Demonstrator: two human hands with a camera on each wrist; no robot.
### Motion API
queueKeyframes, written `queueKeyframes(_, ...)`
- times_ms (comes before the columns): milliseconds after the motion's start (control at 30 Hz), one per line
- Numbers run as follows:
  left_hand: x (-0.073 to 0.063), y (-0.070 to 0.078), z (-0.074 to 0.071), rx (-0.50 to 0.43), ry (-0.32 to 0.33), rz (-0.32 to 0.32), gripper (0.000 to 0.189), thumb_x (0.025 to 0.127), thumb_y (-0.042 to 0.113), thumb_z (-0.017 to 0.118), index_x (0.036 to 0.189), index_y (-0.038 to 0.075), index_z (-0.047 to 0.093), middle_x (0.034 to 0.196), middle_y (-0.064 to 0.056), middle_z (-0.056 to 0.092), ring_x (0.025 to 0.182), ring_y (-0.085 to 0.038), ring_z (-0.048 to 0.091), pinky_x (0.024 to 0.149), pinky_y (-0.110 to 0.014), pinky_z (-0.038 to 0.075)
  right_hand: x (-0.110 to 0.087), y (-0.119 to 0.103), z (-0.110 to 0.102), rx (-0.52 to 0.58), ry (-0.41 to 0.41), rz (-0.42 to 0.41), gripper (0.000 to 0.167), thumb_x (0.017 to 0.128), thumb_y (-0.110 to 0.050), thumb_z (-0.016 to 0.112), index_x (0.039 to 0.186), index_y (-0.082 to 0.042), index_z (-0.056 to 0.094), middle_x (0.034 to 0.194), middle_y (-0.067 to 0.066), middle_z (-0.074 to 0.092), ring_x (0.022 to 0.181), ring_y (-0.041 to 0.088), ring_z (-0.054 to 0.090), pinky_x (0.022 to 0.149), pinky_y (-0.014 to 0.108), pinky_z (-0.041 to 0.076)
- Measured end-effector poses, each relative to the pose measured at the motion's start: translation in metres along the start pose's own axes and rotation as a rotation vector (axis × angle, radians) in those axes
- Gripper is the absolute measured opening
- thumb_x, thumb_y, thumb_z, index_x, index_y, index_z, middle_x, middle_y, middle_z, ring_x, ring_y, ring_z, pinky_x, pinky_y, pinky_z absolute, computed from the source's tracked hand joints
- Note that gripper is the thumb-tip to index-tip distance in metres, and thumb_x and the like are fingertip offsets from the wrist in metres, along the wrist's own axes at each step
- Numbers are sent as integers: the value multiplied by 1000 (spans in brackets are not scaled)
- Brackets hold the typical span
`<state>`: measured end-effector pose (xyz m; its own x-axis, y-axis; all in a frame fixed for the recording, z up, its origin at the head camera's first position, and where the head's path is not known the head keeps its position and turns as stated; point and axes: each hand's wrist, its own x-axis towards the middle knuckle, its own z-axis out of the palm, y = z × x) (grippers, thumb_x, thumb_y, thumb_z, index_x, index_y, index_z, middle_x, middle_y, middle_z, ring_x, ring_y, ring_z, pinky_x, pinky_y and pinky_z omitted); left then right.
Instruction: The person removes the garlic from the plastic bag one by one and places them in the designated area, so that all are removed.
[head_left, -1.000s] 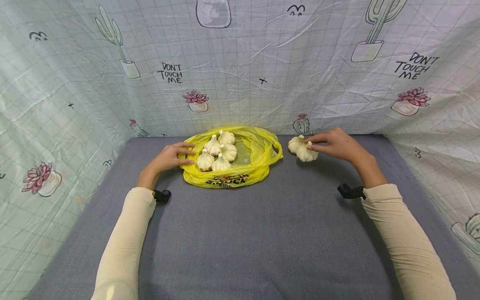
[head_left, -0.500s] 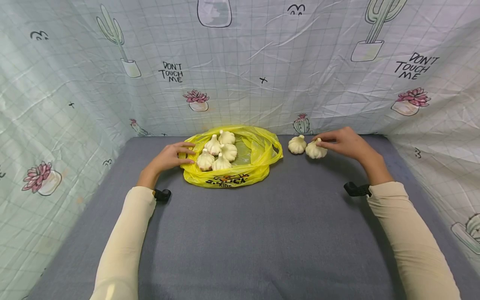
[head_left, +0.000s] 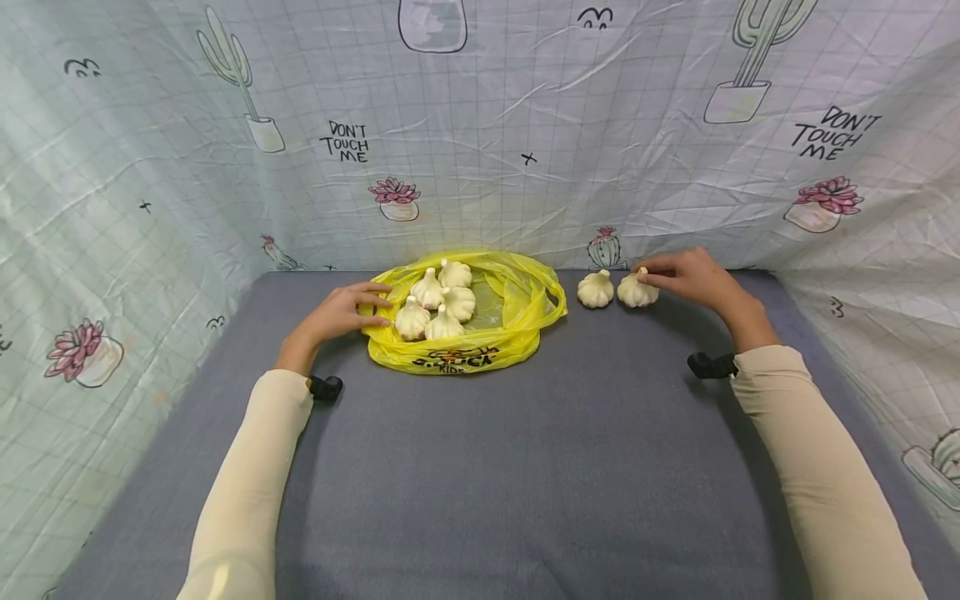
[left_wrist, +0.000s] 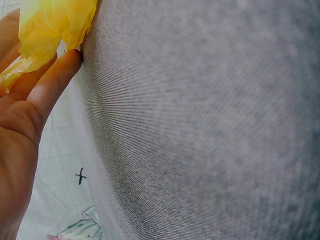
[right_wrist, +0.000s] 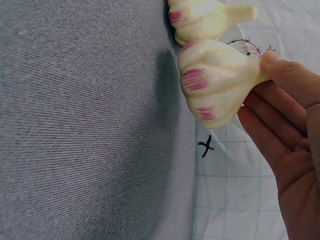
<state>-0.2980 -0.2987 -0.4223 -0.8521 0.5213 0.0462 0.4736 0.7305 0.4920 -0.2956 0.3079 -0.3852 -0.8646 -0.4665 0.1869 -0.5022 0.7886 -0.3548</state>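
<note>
My right hand [head_left: 697, 279] pinches the neck of a garlic bulb [head_left: 636, 292] between thumb and fingers. In the right wrist view the bulb [right_wrist: 212, 82] is cream with pink streaks, tilted, its stem under the thumb. Another garlic bulb [head_left: 596, 289] stands upright just to its left on the table. A yellow plastic bag [head_left: 453, 360] lies with its mouth wide at the back of the table, several garlic bulbs [head_left: 444, 323] in its left half. At the bag's left rim, my left hand [head_left: 341, 312] holds the plastic; part of its fingers is hidden behind the film [left_wrist: 42, 35].
Grey cloth covers the table [head_left: 510, 475]. A pale curtain [head_left: 480, 150] with cactus prints hangs right behind the bag and bulbs and along both sides. A black wrist camera [head_left: 711, 365] sits on the right wrist, another [head_left: 326, 388] on the left.
My right hand has moved right and slightly back with its garlic bulb, drawing it away from the other bulb, so a small gap shows between them. My left hand and the bag have stayed put.
</note>
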Motion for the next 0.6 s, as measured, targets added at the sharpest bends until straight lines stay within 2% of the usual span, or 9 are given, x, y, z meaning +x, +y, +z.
queueKeyframes(100, 0, 1, 0, -3, -1, -4, 40, 92, 24, 78, 126, 3, 73, 151, -14, 52, 143, -39, 39, 114, -59, 33, 3, 1, 0, -3, -2, 4, 32, 101, -27, 66, 126, -7, 73, 100, 11, 76, 48, 10, 31, 52, 31, 33)
queueKeyframes(300, 1, 2, -1, -1, -5, -2, 41, 92, 25, 78, 126, 3, 72, 151, -15, 51, 144, -40, 39, 114, -61, 32, 6, 3, 2, 23, -12, 18, 33, 101, -27, 66, 126, -7, 73, 102, 12, 76, 48, 9, 31, 53, 31, 33)
queueKeyframes(533, 1, 2, -1, 2, -5, -7, 40, 92, 24, 78, 126, 3, 73, 151, -13, 52, 144, -38, 40, 114, -59, 34, 9, 6, 6, 48, -30, 38, 34, 102, -28, 65, 128, -7, 72, 84, 7, 74, 48, 10, 28, 52, 31, 32)
queueKeyframes(600, 0, 2, -1, 4, -7, -9, 40, 92, 24, 78, 126, 3, 72, 151, -13, 52, 143, -38, 40, 114, -59, 34, 9, 7, 8, 48, -29, 43, 34, 102, -27, 65, 128, -7, 72, 84, 8, 75, 48, 11, 28, 52, 31, 32)
